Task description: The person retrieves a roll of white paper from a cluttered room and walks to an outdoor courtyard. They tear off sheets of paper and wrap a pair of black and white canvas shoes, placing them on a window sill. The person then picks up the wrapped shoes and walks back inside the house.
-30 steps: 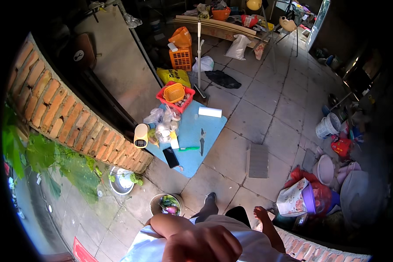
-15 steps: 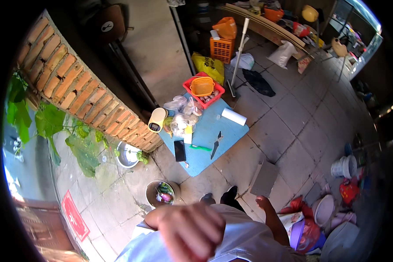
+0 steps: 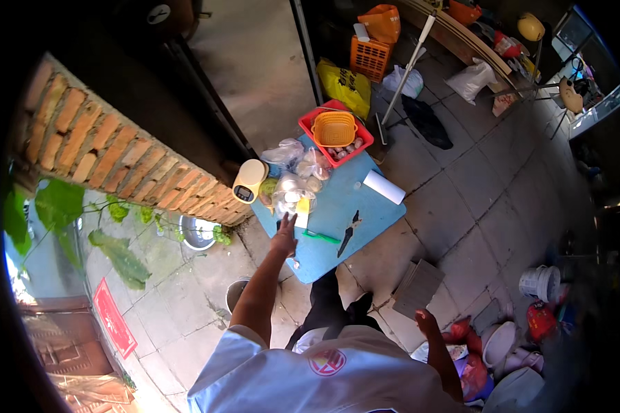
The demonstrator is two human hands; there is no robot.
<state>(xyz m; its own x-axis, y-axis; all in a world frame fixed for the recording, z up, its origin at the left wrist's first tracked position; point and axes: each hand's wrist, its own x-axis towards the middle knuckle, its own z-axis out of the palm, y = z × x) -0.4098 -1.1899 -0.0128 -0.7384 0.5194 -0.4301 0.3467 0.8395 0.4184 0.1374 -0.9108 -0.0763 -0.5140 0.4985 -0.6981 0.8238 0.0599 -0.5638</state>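
Observation:
My left hand reaches over the left edge of a blue table, fingers stretched out. It covers most of the black phone lying there; I cannot tell whether it touches it. Just beyond the fingers are clear plastic bags with pale contents and a yellow-and-white card. A green-handled tool, apparently a peeler, lies to the right, then a dark knife-like tool. My right hand hangs low at my side, away from the table; its fingers are mostly hidden.
On the table are a kitchen scale, a red basket holding an orange basket and round produce, and a white roll. A bucket stands near my left side. A brick wall runs left; buckets and bags sit right.
My left hand has gone from close in front of me to the table, over the phone. I have stepped nearer the table. My right hand still hangs at my side.

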